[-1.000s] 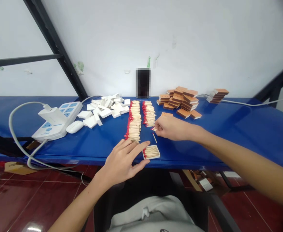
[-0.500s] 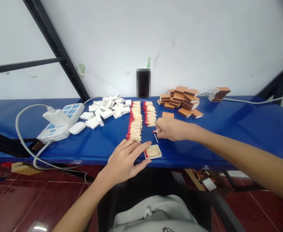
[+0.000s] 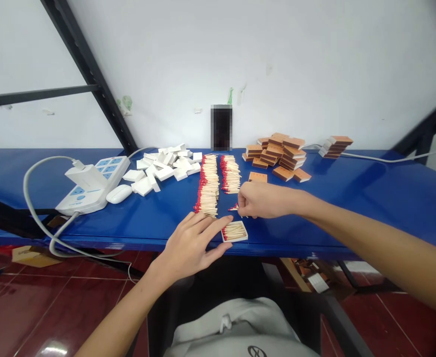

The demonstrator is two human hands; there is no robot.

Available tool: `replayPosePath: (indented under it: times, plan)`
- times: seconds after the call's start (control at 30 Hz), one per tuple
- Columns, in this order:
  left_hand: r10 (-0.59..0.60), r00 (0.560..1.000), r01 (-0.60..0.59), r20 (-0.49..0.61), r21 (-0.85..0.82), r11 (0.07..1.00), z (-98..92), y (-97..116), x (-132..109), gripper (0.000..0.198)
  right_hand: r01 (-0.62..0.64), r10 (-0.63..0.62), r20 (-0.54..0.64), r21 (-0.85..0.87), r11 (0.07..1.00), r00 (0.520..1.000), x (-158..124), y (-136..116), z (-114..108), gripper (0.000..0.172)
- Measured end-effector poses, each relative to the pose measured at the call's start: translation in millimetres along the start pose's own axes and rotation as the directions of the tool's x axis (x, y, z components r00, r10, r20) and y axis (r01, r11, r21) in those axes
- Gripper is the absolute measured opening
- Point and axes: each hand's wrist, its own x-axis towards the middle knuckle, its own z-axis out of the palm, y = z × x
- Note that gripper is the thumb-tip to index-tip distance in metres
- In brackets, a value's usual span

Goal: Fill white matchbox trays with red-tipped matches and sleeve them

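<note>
My left hand (image 3: 191, 244) reaches in from the left, its thumb and index finger at opposite long sides of a white matchbox tray (image 3: 244, 238) near the table's front edge. Red-tipped matches (image 3: 234, 231) lie side by side in the tray, heads to the left. Just behind it, my right hand (image 3: 258, 199) is closed in a pinch on a few matches (image 3: 234, 208), their red heads showing left of the fingertips. A long row of matches (image 3: 209, 186) and a shorter row (image 3: 231, 174) lie beyond the hands.
White empty trays (image 3: 165, 163) are heaped at left, beside a white case (image 3: 119, 194) and a power strip (image 3: 106, 191) with cables. Orange-brown matchboxes (image 3: 275, 151) are piled at right, with one box (image 3: 258, 177) in front and a stack (image 3: 336, 147) farther right.
My right hand has come slightly closer to the table and nearer the tray; the loose match below it is now at the fingertips. My left hand stays at the tray.
</note>
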Motion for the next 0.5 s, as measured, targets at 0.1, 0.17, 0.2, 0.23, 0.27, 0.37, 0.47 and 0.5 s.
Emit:
replayPosePath:
  times: [0.1,0.17,0.2,0.23,0.27,0.37,0.47,0.5]
  plan:
    - [0.003,1.000,-0.003,-0.002,-0.002,1.000,0.1,0.0,0.0,0.040,0.014,-0.017,-0.023,-0.114,0.993,1.000,0.5,-7.2,-1.2,0.026]
    - [0.008,1.000,-0.008,-0.005,-0.002,1.000,-0.1,0.1,0.3,0.040,0.019,-0.025,-0.036,-0.175,0.984,0.999,2.0,-9.7,0.9,0.019]
    - [0.009,1.000,-0.009,-0.004,-0.002,1.000,-0.2,0.1,0.6,0.040,0.017,-0.025,-0.037,-0.201,0.979,0.999,2.9,-10.2,2.4,0.017]
    - [0.010,1.000,-0.010,-0.003,-0.003,1.000,-0.3,0.0,0.8,0.040,0.014,-0.022,-0.032,-0.224,0.974,0.999,3.7,-10.3,3.9,0.017]
    - [0.010,1.000,-0.010,-0.001,-0.005,1.000,-0.4,-0.1,0.9,0.041,0.009,-0.015,-0.025,-0.243,0.970,1.000,4.4,-10.3,5.0,0.018]
    - [0.012,1.000,-0.012,0.003,-0.008,1.000,-0.3,-0.6,1.1,0.041,0.009,-0.006,0.013,-0.243,0.970,1.000,5.1,-9.4,5.8,0.018]
    - [0.010,1.000,-0.010,0.006,-0.002,1.000,-0.2,-0.6,1.0,0.042,0.066,-0.057,0.048,-0.206,0.976,0.997,5.3,-6.1,4.6,0.016]
    - [0.009,1.000,-0.009,0.007,-0.001,1.000,-0.1,-0.4,0.9,0.042,0.088,-0.079,0.051,-0.195,0.977,0.996,5.7,-3.9,4.5,0.016]
